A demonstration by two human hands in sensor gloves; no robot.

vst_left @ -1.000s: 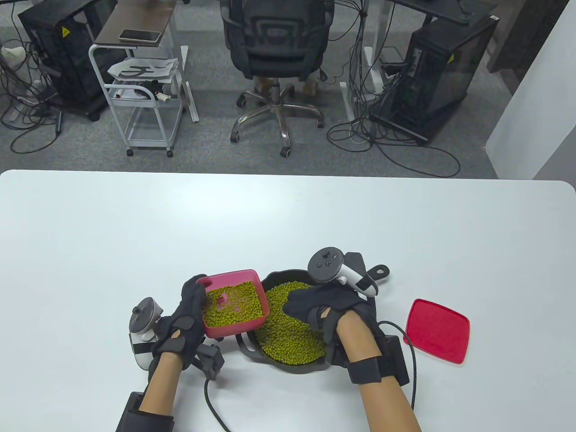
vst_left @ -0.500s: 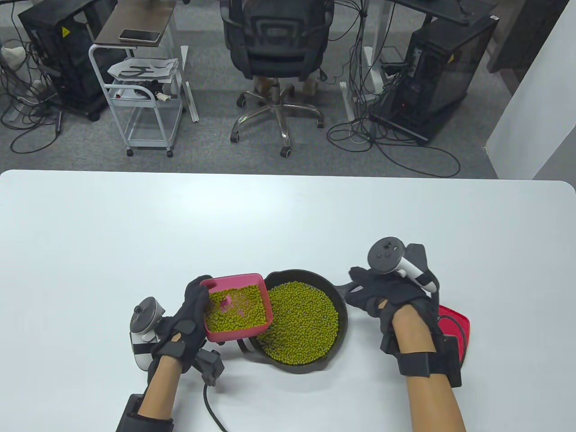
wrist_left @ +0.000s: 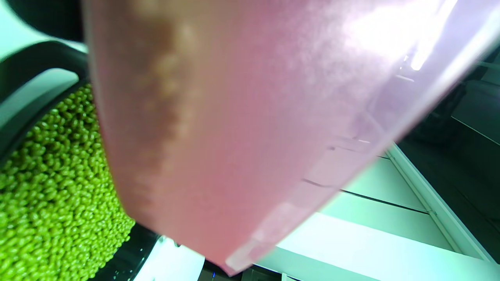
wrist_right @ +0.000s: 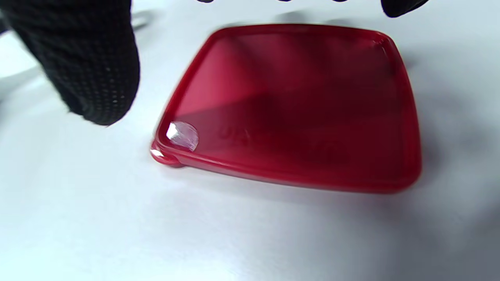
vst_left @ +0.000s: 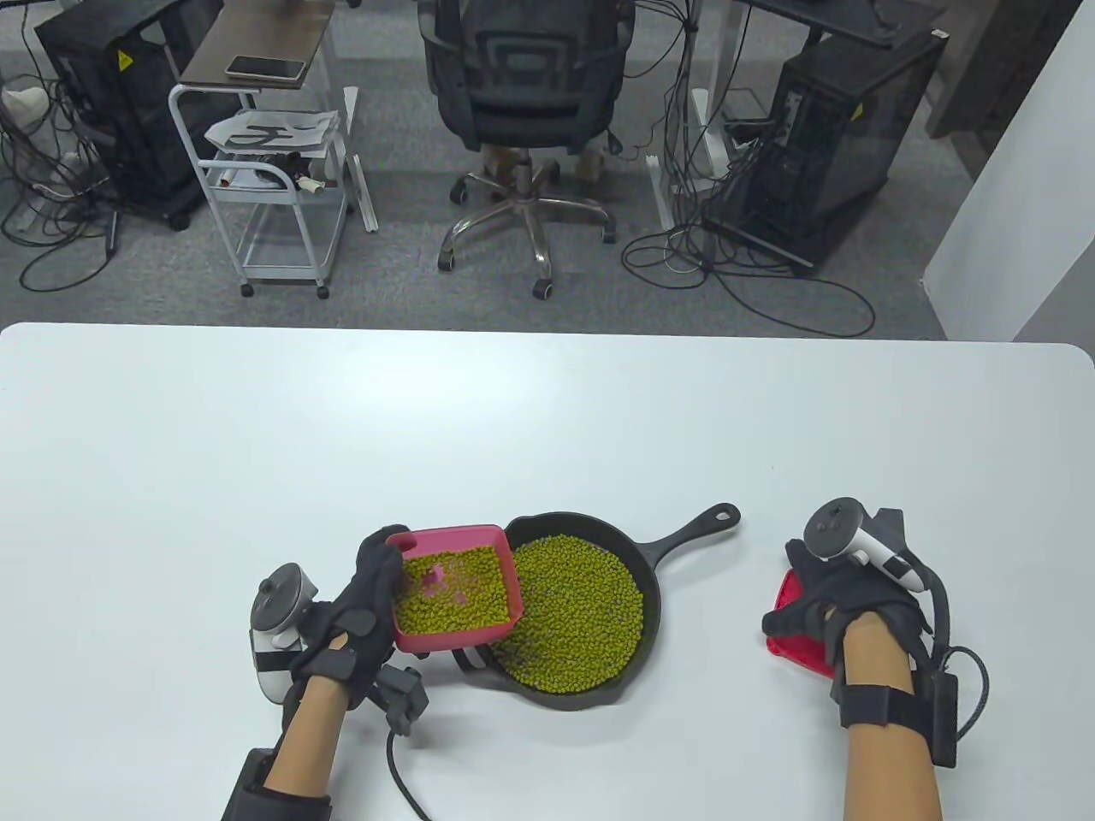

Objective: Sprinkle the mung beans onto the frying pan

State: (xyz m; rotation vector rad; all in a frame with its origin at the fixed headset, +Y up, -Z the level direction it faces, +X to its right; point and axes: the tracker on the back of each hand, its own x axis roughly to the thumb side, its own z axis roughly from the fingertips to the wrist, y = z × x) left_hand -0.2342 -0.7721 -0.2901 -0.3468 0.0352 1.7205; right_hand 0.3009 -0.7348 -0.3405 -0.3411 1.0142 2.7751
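Observation:
A black frying pan [vst_left: 654, 571] sits on the white table, its floor covered with green mung beans [vst_left: 582, 611]. My left hand [vst_left: 368, 599] grips a pink container [vst_left: 500, 537] of mung beans by its left wall, holding it over the pan's left rim. In the left wrist view the container's pink wall [wrist_left: 234, 117] fills the frame, with the pan's beans [wrist_left: 47, 203] below it. My right hand [vst_left: 813, 590] hovers open over the red lid [vst_left: 787, 641], right of the pan. In the right wrist view the thumb [wrist_right: 86, 66] hangs left of the lid [wrist_right: 289, 105].
The pan's handle [vst_left: 693, 530] points to the far right, toward my right hand. The white table [vst_left: 547, 410] stretches far behind the pan. An office chair [vst_left: 526, 103] and carts stand on the floor beyond the table.
My right hand has moved from above the pan to the right, down over the red lid. The pink container has shifted slightly right in my left hand.

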